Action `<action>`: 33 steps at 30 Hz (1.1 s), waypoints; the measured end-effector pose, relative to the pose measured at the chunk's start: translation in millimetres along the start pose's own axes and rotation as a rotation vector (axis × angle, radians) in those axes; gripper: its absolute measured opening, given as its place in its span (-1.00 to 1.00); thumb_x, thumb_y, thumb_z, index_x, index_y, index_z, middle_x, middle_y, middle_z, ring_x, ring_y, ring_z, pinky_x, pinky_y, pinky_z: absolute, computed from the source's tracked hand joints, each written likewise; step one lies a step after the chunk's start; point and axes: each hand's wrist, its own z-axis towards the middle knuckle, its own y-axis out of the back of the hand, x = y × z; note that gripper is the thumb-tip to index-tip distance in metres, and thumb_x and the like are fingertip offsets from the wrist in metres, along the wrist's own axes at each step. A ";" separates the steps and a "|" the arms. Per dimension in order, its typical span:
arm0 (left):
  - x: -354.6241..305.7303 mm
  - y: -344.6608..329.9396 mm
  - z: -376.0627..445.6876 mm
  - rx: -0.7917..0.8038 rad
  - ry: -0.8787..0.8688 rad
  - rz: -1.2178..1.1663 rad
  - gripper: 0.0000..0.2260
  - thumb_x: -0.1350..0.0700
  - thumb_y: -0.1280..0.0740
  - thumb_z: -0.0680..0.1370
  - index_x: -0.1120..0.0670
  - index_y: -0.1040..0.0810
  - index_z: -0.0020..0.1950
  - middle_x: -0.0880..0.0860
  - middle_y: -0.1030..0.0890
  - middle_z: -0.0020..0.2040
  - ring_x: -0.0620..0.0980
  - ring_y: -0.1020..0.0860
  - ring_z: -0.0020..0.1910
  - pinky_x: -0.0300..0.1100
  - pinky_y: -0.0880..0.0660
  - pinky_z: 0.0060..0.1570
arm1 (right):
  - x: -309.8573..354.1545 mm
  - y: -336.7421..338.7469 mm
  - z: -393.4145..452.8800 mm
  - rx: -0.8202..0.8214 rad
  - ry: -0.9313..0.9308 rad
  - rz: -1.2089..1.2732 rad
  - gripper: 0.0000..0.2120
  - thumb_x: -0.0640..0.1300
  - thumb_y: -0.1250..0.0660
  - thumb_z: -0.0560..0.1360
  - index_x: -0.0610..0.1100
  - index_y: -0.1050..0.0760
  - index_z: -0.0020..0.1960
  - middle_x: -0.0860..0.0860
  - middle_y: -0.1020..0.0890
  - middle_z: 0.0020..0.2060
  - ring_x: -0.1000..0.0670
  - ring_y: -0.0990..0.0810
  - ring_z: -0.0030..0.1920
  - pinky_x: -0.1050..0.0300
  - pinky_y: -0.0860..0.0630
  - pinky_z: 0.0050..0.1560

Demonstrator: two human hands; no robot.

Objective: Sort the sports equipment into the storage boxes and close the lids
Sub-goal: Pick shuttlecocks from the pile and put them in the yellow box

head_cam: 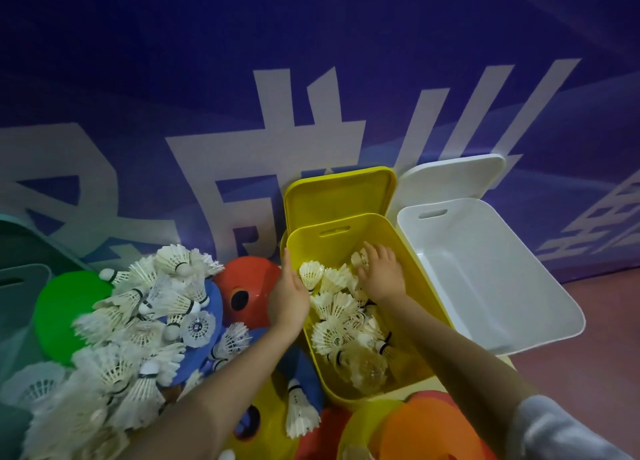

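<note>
A yellow storage box [412, 276] stands open in the middle, its yellow lid [337, 191] leaning against the wall behind it. Several white shuttlecocks [334, 307] lie inside. My right hand [381, 272] reaches into the box, fingers spread flat on the shuttlecocks near the far end. My left hand [289, 297] rests with straight fingers against the box's left rim. A large heap of shuttlecocks [138, 324] lies on the left, over flat cone markers in green [65, 300], blue [213, 303] and red [249, 286].
An empty white box [540, 303] stands to the right of the yellow one, its white lid [450, 175] propped behind. A teal box [20, 286] sits at the far left. Orange and yellow cones [426, 421] lie in the foreground. A purple banner wall [311, 78] closes the back.
</note>
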 end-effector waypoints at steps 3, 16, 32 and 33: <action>-5.7 -1.8 2.8 0.022 0.000 0.013 -0.48 0.12 -0.05 0.67 -0.11 0.08 0.57 0.01 -0.35 -0.45 -0.04 -0.32 -0.53 -0.16 -0.21 -0.54 | 6.3 20.3 -21.5 -0.084 0.037 0.153 -0.45 0.03 -0.17 0.60 -0.09 -0.16 0.53 -0.12 -0.29 0.46 -0.12 -0.17 0.48 -0.06 -0.20 0.44; 0.5 32.6 -6.4 0.202 -0.060 -0.121 -0.56 -0.03 -0.04 0.66 -0.02 -0.12 0.55 0.01 -0.58 -0.04 -0.10 -0.48 -0.30 -0.17 -0.39 -0.30 | 29.5 67.7 -145.1 -0.130 0.122 0.479 -0.57 -0.03 -0.21 0.59 0.01 -0.29 0.45 0.06 -0.44 0.32 0.07 -0.41 0.31 0.18 -0.37 0.25; 132.2 219.8 -96.1 0.199 -0.437 0.193 -0.62 -0.08 -0.10 0.55 -0.01 -0.54 0.26 -0.08 -0.48 0.24 -0.13 -0.45 0.22 -0.17 -0.44 0.16 | 131.1 -45.4 -214.7 0.239 0.182 0.257 -0.57 0.00 -0.18 0.60 -0.08 -0.31 0.44 -0.06 -0.42 0.32 -0.09 -0.39 0.33 0.04 -0.38 0.24; 138.1 227.3 -99.3 0.204 -0.444 0.218 -0.63 -0.06 -0.11 0.55 -0.02 -0.54 0.26 -0.09 -0.47 0.25 -0.14 -0.43 0.23 -0.20 -0.41 0.18 | 128.3 -55.0 -218.5 0.255 0.140 0.202 -0.56 0.01 -0.17 0.60 -0.08 -0.29 0.45 -0.08 -0.41 0.33 -0.11 -0.38 0.34 0.00 -0.38 0.23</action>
